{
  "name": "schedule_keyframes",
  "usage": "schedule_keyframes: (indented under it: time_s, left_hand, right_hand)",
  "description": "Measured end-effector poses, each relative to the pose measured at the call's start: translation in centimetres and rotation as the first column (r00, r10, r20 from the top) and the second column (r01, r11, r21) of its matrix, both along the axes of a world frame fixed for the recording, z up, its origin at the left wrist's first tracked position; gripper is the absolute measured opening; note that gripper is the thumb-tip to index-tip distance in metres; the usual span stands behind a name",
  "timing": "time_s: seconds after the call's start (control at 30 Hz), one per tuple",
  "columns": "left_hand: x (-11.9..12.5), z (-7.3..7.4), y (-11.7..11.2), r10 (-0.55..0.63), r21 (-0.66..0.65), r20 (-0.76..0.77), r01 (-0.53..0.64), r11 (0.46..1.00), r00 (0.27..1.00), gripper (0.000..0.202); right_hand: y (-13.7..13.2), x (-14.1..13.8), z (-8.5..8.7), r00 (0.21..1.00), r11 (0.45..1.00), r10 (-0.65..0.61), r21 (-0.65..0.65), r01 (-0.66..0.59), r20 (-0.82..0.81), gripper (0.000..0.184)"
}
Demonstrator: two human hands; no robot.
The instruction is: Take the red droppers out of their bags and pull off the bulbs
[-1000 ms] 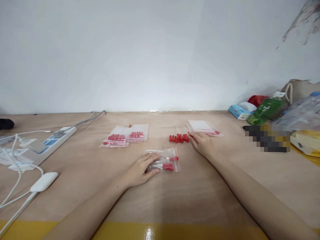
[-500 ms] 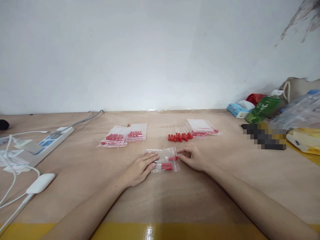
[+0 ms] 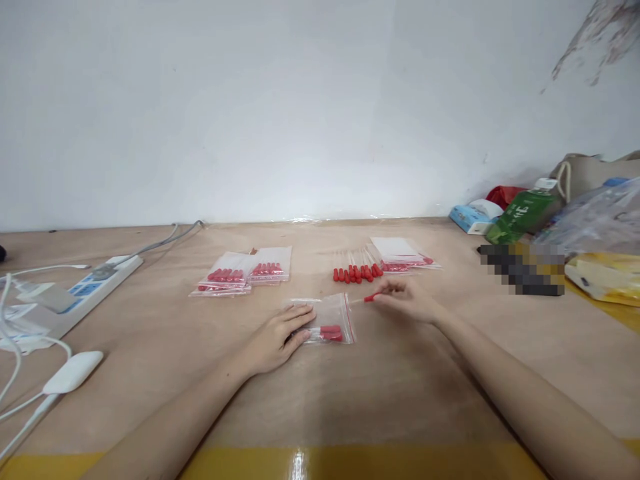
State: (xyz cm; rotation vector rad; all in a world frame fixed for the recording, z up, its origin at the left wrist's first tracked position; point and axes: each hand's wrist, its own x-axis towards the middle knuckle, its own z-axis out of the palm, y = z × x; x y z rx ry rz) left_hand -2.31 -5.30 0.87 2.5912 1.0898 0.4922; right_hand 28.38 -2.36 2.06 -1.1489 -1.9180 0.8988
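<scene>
A clear zip bag (image 3: 327,312) lies flat on the table with its red-lined mouth facing right. Inside it are red-bulbed droppers (image 3: 331,333), seemingly two. Resting flat on the bag's left part is my left hand (image 3: 286,339), fingers outstretched and thumb near the droppers. To the right of the mouth, my right hand (image 3: 406,300) pinches another dropper (image 3: 369,298) by its red bulb. The thin stem of that one points left at the bag's opening. Behind sits a row of loose droppers (image 3: 356,273) with their red bulbs toward me.
Filled zip bags (image 3: 227,277) lie at back left, and more bags (image 3: 397,248) at back right. A white power strip (image 3: 95,293) with cables stands at the left. On the right are a tissue pack (image 3: 470,218), a green bottle (image 3: 520,217) and plastic bags (image 3: 600,217).
My right hand has moved right and slightly away from me, and the dropper in it now shows outside the bag's mouth. My left hand stays on the bag.
</scene>
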Motion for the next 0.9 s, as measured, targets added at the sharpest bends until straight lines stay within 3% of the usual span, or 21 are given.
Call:
schedule_keyframes:
  time_s: [0.1, 0.17, 0.23, 0.3, 0.43, 0.6, 0.77, 0.83, 0.9]
  left_hand:
    - [0.0, 0.0, 0.0, -0.003, 0.001, 0.006, 0.003, 1.000, 1.000, 0.038]
    - [0.0, -0.1, 0.1, -0.003, -0.002, 0.014, 0.003, 1.000, 1.000, 0.038]
    - [0.1, -0.1, 0.1, -0.005, -0.003, 0.022, 0.005, 1.000, 1.000, 0.038]
    - [0.1, 0.0, 0.1, -0.004, -0.003, 0.018, 0.004, 1.000, 1.000, 0.037]
    - [0.2, 0.3, 0.0, 0.006, -0.005, -0.015, -0.006, 1.000, 1.000, 0.038]
    - [0.1, 0.2, 0.0, 0.003, 0.001, -0.012, -0.003, 1.000, 1.000, 0.038]
    - [0.2, 0.1, 0.0, 0.003, -0.001, -0.017, -0.003, 1.000, 1.000, 0.038]
    - [0.2, 0.2, 0.0, 0.005, 0.000, -0.031, -0.005, 1.000, 0.999, 0.038]
    - [0.2, 0.3, 0.0, 0.009, 0.000, -0.040, -0.009, 1.000, 0.999, 0.039]
  right_hand:
    - [1.1, 2.5, 0.4, 0.929, 0.955, -0.291, -0.020, 0.295, -0.226, 0.028]
    - [1.9, 3.0, 0.2, 0.822, 0.860, -0.472, 0.039, 0.509, -0.319, 0.030]
    - [2.5, 2.6, -0.3, 0.747, 0.746, -0.584, 0.153, 0.648, -0.316, 0.030]
    - [3.0, 1.6, -1.0, 0.739, 0.668, -0.636, 0.320, 0.672, -0.223, 0.027]
    - [3.8, -0.1, -2.3, 0.738, 0.600, -0.673, 0.613, 0.513, 0.041, 0.021]
    - [4.2, -0.5, -2.8, 0.691, 0.636, -0.686, 0.648, 0.419, 0.226, 0.024]
    - [2.5, -0.7, -2.6, 0.752, 0.681, -0.633, 0.594, 0.427, 0.185, 0.024]
    - [1.3, -1.0, -2.5, 0.827, 0.763, -0.535, 0.518, 0.385, 0.174, 0.019]
    - [0.1, -1.7, -2.5, 0.909, 0.874, -0.365, 0.412, 0.259, 0.202, 0.016]
